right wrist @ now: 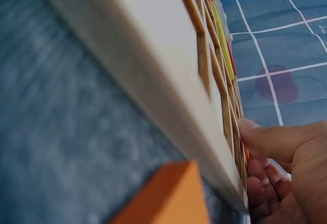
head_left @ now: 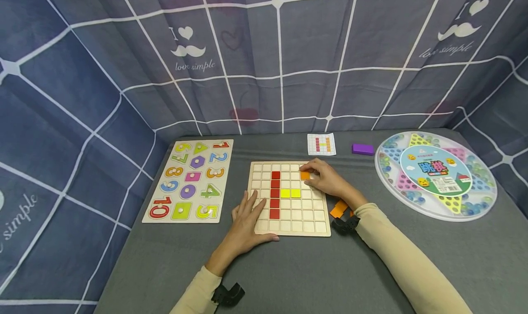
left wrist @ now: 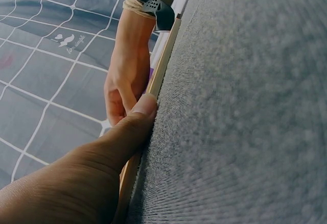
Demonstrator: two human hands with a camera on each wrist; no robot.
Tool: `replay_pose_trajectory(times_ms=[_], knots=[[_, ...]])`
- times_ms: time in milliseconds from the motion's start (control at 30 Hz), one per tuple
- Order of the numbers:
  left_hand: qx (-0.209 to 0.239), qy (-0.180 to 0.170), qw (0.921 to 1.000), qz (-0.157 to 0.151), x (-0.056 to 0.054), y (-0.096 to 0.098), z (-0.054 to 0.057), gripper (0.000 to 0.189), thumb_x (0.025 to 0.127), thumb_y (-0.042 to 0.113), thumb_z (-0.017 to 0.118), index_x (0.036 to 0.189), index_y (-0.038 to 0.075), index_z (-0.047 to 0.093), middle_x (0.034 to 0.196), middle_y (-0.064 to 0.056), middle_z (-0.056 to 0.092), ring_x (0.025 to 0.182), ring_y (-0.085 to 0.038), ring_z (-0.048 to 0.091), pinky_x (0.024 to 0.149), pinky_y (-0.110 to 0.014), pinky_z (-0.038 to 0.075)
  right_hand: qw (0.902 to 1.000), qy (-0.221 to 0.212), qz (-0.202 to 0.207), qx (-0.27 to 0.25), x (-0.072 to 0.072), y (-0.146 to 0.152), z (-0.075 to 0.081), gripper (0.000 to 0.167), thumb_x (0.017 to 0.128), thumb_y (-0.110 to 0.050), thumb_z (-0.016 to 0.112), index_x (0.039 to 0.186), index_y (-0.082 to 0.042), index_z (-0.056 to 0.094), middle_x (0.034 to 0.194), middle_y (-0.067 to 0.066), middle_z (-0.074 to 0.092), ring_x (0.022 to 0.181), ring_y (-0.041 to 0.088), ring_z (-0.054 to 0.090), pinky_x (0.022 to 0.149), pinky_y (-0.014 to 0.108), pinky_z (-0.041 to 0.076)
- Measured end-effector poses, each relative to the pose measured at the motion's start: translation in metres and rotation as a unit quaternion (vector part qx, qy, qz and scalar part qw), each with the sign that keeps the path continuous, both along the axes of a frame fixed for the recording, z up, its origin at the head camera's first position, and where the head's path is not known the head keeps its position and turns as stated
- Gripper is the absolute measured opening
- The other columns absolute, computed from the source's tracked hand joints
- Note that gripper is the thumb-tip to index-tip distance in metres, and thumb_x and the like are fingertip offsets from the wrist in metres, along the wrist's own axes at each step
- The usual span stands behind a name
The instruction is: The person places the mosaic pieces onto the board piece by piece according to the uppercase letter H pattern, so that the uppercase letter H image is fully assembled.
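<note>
A wooden grid board (head_left: 303, 214) lies flat on the table. Within it stand a column of several red squares (head_left: 275, 193) and two yellow squares (head_left: 290, 193) side by side. My left hand (head_left: 246, 222) rests on the board's left side with fingers spread, the thumb along the near edge. At the upper right of the grid, my right hand (head_left: 330, 179) pinches an orange block (head_left: 305, 175) between thumb and fingers. Close by the right wrist, other orange blocks (head_left: 338, 209) lie beside the board, one showing large in the right wrist view.
Behind the board lies a small pattern card (head_left: 321, 145), with a purple block (head_left: 362, 149) to its right. On the left is a number and shape puzzle board (head_left: 187, 181). A round Chinese checkers set (head_left: 437, 174) sits at the far right.
</note>
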State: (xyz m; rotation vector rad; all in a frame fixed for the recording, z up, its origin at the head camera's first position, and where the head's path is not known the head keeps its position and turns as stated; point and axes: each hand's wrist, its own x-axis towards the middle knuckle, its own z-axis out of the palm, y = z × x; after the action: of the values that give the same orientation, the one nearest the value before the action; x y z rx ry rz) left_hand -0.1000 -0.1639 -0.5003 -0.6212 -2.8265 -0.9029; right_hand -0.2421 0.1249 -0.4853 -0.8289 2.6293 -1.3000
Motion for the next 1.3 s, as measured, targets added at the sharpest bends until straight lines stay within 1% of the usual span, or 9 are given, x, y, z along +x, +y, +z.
replay_pose_trajectory(times_ms=[200,367,500,667,767,933,1067,1233,1300], knots=[[0.002,0.006,1.0000,-0.002,-0.001,0.001,0.000,0.102,0.065,0.049,0.087,0.146,0.003,0.045,0.159,-0.023,0.024,0.149,-0.046,0.009,0.105,-0.062,0.017,0.9996,0.012,0.027,-0.004,0.005,0.008,0.006,0.037,0.087,-0.007,0.073,0.123,-0.008,0.065,0.123,0.008,0.060,0.113,0.024,0.051,0.101,0.044,0.037],[0.001,0.011,0.9999,-0.003,-0.001,0.002,0.000,0.103,0.064,0.050,0.088,0.145,0.003,0.045,0.159,-0.023,0.025,0.149,-0.046,0.009,0.105,-0.062,0.018,0.9983,0.027,0.047,-0.024,0.013,0.020,0.009,0.035,0.088,-0.006,0.072,0.122,-0.006,0.065,0.130,0.011,0.060,0.112,0.027,0.055,0.095,0.045,0.041],[0.002,0.010,0.9999,-0.005,-0.002,0.002,0.000,0.103,0.064,0.050,0.087,0.146,0.004,0.045,0.160,-0.022,0.024,0.149,-0.046,0.009,0.105,-0.062,0.018,0.9987,0.042,0.018,-0.022,0.023,0.036,0.010,0.034,0.088,-0.008,0.073,0.121,-0.008,0.067,0.132,0.011,0.059,0.120,0.029,0.053,0.097,0.045,0.042],[0.003,0.010,0.9999,-0.006,-0.002,0.001,0.000,0.103,0.065,0.050,0.087,0.146,0.005,0.045,0.160,-0.022,0.024,0.150,-0.045,0.008,0.105,-0.061,0.017,0.9974,0.068,-0.021,0.008,0.034,0.059,0.005,0.037,0.085,-0.011,0.076,0.121,-0.009,0.067,0.129,0.011,0.058,0.116,0.028,0.047,0.091,0.041,0.038],[-0.001,0.013,0.9999,-0.005,-0.002,0.000,0.000,0.103,0.064,0.051,0.087,0.146,0.005,0.045,0.160,-0.022,0.024,0.150,-0.045,0.008,0.104,-0.061,0.018,0.9972,0.063,-0.035,0.019,0.039,0.070,0.000,0.042,0.083,-0.014,0.078,0.123,-0.010,0.066,0.126,0.011,0.057,0.111,0.025,0.045,0.091,0.041,0.037],[0.002,0.015,0.9999,0.000,-0.002,-0.001,-0.002,0.103,0.063,0.051,0.088,0.145,0.005,0.046,0.159,-0.022,0.025,0.149,-0.045,0.009,0.103,-0.061,0.018,0.9982,0.032,-0.046,0.021,0.044,0.079,-0.005,0.049,0.082,-0.022,0.080,0.127,-0.012,0.065,0.121,0.008,0.056,0.108,0.023,0.045,0.093,0.043,0.036],[0.004,0.010,0.9999,-0.001,-0.001,-0.001,-0.003,0.103,0.064,0.050,0.088,0.146,0.005,0.045,0.159,-0.022,0.024,0.150,-0.045,0.008,0.104,-0.061,0.017,0.9981,0.020,-0.051,0.026,0.044,0.080,-0.009,0.049,0.081,-0.027,0.081,0.126,-0.015,0.066,0.118,0.007,0.056,0.109,0.024,0.043,0.093,0.043,0.033],[0.000,0.007,1.0000,0.000,0.000,0.000,-0.004,0.103,0.064,0.051,0.087,0.146,0.005,0.045,0.160,-0.022,0.024,0.150,-0.044,0.008,0.105,-0.061,0.017,0.9980,0.031,-0.044,0.031,0.044,0.080,-0.012,0.045,0.080,-0.025,0.082,0.121,-0.014,0.068,0.115,0.006,0.056,0.109,0.024,0.043,0.093,0.043,0.032],[0.000,0.009,1.0000,0.000,0.000,0.000,-0.004,0.103,0.064,0.051,0.087,0.146,0.006,0.045,0.160,-0.022,0.024,0.150,-0.044,0.008,0.104,-0.061,0.017,0.9979,0.042,-0.043,0.023,0.044,0.082,-0.013,0.042,0.080,-0.021,0.082,0.119,-0.012,0.069,0.113,0.006,0.058,0.108,0.023,0.046,0.094,0.039,0.034]])
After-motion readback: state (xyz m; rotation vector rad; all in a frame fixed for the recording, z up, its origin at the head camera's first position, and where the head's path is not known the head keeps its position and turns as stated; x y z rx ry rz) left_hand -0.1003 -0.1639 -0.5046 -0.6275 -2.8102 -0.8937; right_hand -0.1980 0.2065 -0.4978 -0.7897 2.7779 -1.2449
